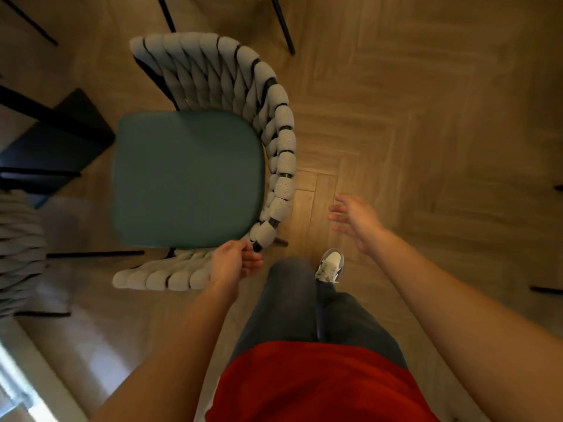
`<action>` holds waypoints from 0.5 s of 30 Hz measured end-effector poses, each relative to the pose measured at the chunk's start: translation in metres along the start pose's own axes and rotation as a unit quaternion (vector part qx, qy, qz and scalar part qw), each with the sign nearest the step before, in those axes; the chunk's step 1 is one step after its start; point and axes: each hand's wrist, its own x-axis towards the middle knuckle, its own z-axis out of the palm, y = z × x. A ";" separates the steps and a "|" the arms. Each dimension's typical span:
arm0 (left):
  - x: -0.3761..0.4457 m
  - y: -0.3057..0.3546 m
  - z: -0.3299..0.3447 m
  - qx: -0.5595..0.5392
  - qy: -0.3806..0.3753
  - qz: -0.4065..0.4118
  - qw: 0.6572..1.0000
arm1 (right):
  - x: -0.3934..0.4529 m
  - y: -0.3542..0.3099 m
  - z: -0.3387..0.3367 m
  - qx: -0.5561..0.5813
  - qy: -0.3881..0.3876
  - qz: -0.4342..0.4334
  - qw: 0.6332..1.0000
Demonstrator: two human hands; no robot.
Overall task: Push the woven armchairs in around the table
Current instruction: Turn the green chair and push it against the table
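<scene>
Head view | your left hand (234, 263) grips the woven armchair (213, 141) at its rear corner | right hand (355, 220) spread, just beside the backrest

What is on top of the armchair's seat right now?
Only the teal cushion lies on the woven armchair; nothing rests on it. The seat frame beneath is covered.

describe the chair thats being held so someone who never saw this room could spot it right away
On the herringbone wood floor, directly ahead of the person's legs, stands a woven armchair with a curved back of thick pale rope. The left hand grips its rim. Unlike the other woven chair at the left edge, its whole teal seat cushion shows.
</scene>
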 end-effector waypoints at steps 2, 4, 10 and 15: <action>-0.005 -0.006 0.012 -0.017 0.012 -0.008 1.000 | 0.009 -0.016 -0.005 -0.030 -0.019 -0.007 0.999; -0.008 -0.007 0.023 -0.040 0.028 -0.011 0.999 | 0.020 -0.032 -0.004 -0.059 -0.033 -0.009 0.998; -0.003 -0.008 0.046 -0.100 0.141 -0.008 0.985 | 0.053 -0.085 0.019 -0.150 -0.091 -0.013 0.984; 0.003 0.000 0.056 -0.129 0.190 -0.027 0.973 | 0.074 -0.139 0.043 -0.217 -0.118 -0.016 0.969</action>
